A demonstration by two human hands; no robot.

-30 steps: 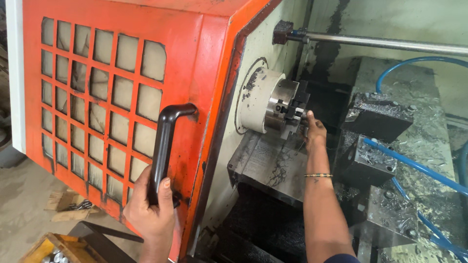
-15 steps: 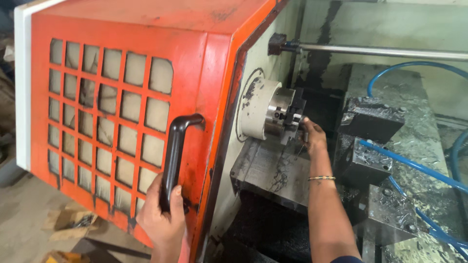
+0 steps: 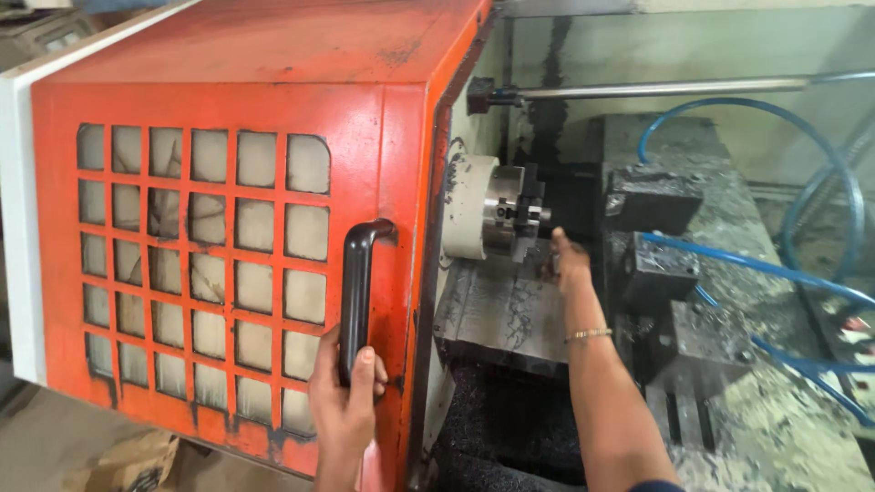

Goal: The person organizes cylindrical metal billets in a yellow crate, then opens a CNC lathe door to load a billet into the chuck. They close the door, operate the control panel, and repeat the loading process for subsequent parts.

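Note:
My left hand point(image 3: 344, 394) grips the lower part of the black handle point(image 3: 357, 290) on the orange sliding door point(image 3: 228, 182) of a lathe. My right hand point(image 3: 570, 260) reaches inside the machine, just below and right of the silver chuck point(image 3: 506, 216); its fingers are partly hidden against the dark background, and I cannot tell whether they hold anything. A thin bangle sits on that wrist. The door has a grid of small windows.
Dark tool blocks point(image 3: 652, 196) covered in metal chips stand right of the chuck. Blue hoses point(image 3: 756, 264) loop across the right side. A steel bar point(image 3: 656, 88) runs along the back wall. The machine bed point(image 3: 501, 310) lies below the chuck.
The view has shifted so the door and chuck sit further right. My right hand has drawn slightly away from the chuck jaws. The left hand keeps its grip on the handle.

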